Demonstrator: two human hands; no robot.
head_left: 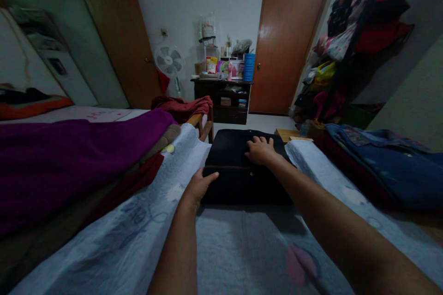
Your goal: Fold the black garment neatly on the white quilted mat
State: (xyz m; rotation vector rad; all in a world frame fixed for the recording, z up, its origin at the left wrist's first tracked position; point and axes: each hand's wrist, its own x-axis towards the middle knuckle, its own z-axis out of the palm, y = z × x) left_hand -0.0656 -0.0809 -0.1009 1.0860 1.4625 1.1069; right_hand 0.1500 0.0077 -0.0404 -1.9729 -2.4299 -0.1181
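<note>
A black folded item point(228, 189), like a bag or case, lies on the pale blue patterned sheet point(238, 249) in front of me. Two small shiny round spots show along its middle. My left hand point(200, 184) is at its left edge, the thumb on top and stretched to the right, the other fingers mostly hidden. On the upper part of the black item rests my right hand point(260, 150), palm down with its fingers apart.
A purple blanket point(86, 152) covers the left side, and folded blue denim point(391, 161) lies at the right. Beyond the bed stand a dark cabinet point(221, 113), a white fan point(169, 60) and a wooden door point(287, 46). Bags point(346, 46) hang at the right.
</note>
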